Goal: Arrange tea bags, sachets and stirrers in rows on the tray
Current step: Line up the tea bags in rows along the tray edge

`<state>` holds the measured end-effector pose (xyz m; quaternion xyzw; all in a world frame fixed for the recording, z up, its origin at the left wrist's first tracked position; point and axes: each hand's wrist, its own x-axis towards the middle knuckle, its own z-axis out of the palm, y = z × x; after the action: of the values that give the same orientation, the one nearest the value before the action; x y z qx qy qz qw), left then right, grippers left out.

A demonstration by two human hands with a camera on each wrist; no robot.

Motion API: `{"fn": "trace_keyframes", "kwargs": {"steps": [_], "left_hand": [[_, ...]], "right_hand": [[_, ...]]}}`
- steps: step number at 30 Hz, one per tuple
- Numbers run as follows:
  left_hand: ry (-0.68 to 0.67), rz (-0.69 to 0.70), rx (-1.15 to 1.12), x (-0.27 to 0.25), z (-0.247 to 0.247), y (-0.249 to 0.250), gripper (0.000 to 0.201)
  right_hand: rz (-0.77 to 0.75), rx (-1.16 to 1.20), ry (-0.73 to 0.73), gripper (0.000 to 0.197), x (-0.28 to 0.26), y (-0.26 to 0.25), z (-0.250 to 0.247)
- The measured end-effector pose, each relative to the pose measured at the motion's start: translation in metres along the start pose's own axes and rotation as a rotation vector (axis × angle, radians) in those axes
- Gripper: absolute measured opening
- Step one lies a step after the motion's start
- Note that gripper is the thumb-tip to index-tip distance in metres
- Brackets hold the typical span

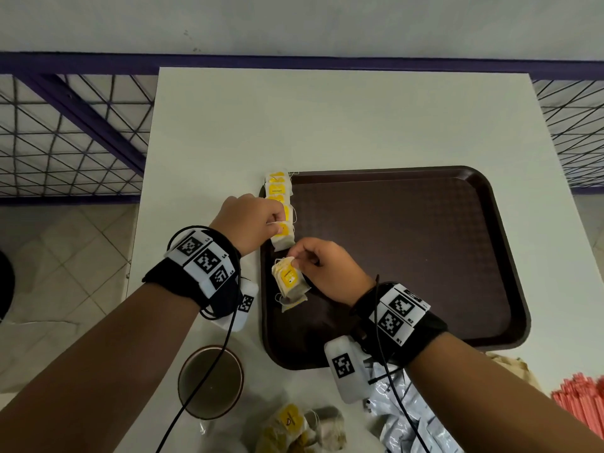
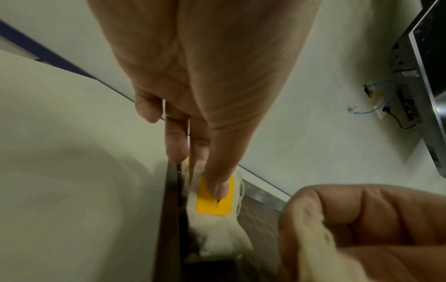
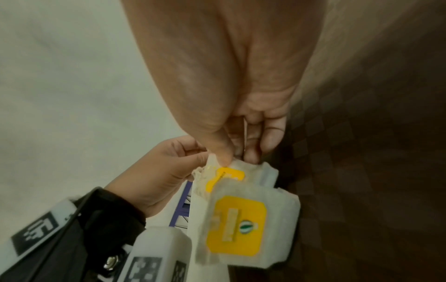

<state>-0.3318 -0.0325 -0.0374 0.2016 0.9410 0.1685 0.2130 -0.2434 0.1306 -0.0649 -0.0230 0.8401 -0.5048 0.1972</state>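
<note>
Left hand [image 1: 253, 220] is down at the tray's [image 1: 425, 256] left edge, fingertips [image 2: 220, 188] pressing the newest tea bag [image 2: 214, 202] into place at the near end of the row [image 1: 277, 197]. Right hand [image 1: 327, 266] hovers just beside it over the tray, thumb and fingers pinching a small stack of bags [image 1: 289, 281] by their top edges. So this is the tea-bag row, running along the left rim and overlapping it, near stretch unfilled. Next, I'd say, one bag must be peeled off the stack without dragging its neighbours or tangling strings, then laid below the last. Outward on the table: a cup [image 1: 210, 380], loose bags [image 1: 294, 426], sachets [image 1: 402, 413], stirrers [image 1: 581, 407], all waiting.
</note>
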Motion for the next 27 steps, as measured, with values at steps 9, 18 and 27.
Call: {"fn": "trace_keyframes", "kwargs": {"steps": [9,18,27], "left_hand": [[0.128,0.014,-0.318,-0.01,-0.008,-0.007,0.015],[-0.188,-0.019,-0.241,-0.019,-0.006,-0.005,0.022],[-0.187,-0.075,-0.36,-0.019,-0.005,-0.001,0.009]], "right_hand": [[0.028,0.095,0.229,0.012,0.014,-0.006,0.007],[0.007,0.212,0.275,0.009,0.012,-0.006,0.012],[0.069,0.094,0.155,0.022,0.0,-0.001,0.007]]}}
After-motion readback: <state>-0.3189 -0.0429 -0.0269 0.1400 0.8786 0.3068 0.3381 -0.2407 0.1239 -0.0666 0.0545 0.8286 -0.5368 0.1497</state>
